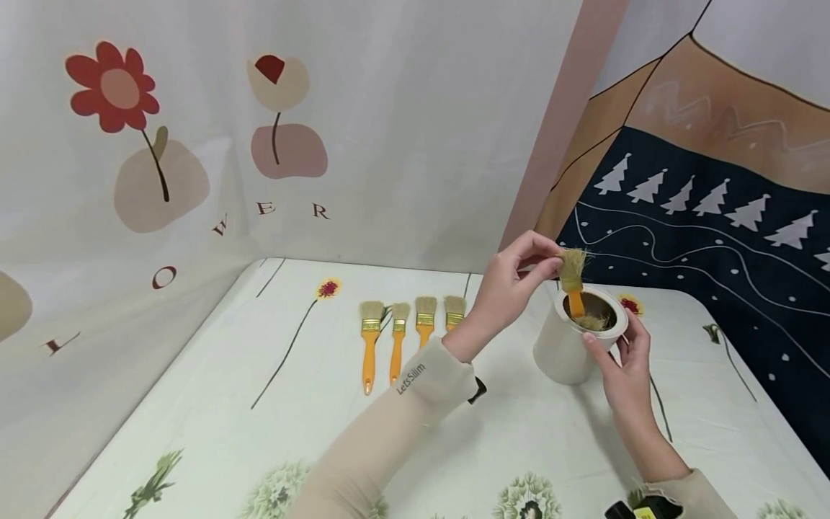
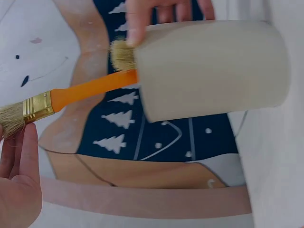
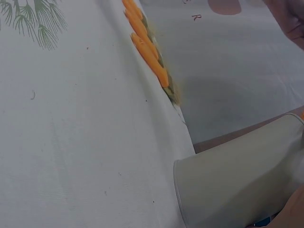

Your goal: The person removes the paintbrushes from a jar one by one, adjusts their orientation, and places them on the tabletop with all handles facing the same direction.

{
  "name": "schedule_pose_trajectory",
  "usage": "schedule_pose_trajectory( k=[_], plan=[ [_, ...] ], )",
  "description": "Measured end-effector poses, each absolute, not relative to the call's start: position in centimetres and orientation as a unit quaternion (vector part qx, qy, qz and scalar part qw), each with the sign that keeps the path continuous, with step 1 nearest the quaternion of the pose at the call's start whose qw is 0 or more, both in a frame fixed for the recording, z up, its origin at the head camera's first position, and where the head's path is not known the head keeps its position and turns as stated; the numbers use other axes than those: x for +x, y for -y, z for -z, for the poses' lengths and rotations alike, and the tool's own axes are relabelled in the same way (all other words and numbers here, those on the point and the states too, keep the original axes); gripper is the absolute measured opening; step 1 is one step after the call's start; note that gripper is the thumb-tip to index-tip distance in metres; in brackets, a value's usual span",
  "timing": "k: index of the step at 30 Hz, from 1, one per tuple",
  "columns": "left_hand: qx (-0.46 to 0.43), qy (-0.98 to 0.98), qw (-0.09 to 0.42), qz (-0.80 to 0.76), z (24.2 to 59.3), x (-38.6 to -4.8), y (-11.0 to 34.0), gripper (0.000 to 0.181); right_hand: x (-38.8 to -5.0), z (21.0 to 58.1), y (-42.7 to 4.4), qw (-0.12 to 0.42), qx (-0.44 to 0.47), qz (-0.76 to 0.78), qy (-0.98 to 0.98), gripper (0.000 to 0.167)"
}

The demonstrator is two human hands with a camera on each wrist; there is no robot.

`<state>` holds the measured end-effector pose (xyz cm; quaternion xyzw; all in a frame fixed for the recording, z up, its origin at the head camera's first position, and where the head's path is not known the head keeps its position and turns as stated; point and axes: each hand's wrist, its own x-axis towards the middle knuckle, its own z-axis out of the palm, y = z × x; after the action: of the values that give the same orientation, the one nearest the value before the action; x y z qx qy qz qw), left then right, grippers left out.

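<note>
My left hand (image 1: 509,292) pinches a paintbrush (image 1: 576,299) by its bristles, holding it bristles up. Its orange handle dips into the mouth of a pale cylindrical container (image 1: 558,353). Around the rim of this container my right hand (image 1: 629,371) curls, thumb in front and fingers on the far side. The container leans slightly on the table. Another bristle tuft (image 2: 122,56) shows at the container's mouth in the left wrist view; the rest of that brush is hidden inside.
Several more orange-handled paintbrushes (image 1: 369,353) lie side by side on the table left of the container, partly covered by my left arm. White cloth with printed flowers covers the table (image 1: 214,447). Printed curtains (image 1: 415,130) hang behind and to the right.
</note>
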<state>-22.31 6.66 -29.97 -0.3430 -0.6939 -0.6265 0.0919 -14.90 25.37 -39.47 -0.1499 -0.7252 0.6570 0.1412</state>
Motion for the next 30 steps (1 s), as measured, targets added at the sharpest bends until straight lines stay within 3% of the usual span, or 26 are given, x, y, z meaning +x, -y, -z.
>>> schedule_pose_trajectory(
  k=[15,30],
  plan=[
    [-0.358,0.623,0.13,0.683,26.3,-21.8,-2.3,0.016,-14.6,39.3,-25.0,0.152,-0.149,-0.649,0.73,0.079],
    [-0.343,0.635,0.175,0.669,25.5,-23.0,2.5,0.014,-14.8,39.3,-25.1,0.148,-0.149,-0.654,0.727,0.078]
  ],
)
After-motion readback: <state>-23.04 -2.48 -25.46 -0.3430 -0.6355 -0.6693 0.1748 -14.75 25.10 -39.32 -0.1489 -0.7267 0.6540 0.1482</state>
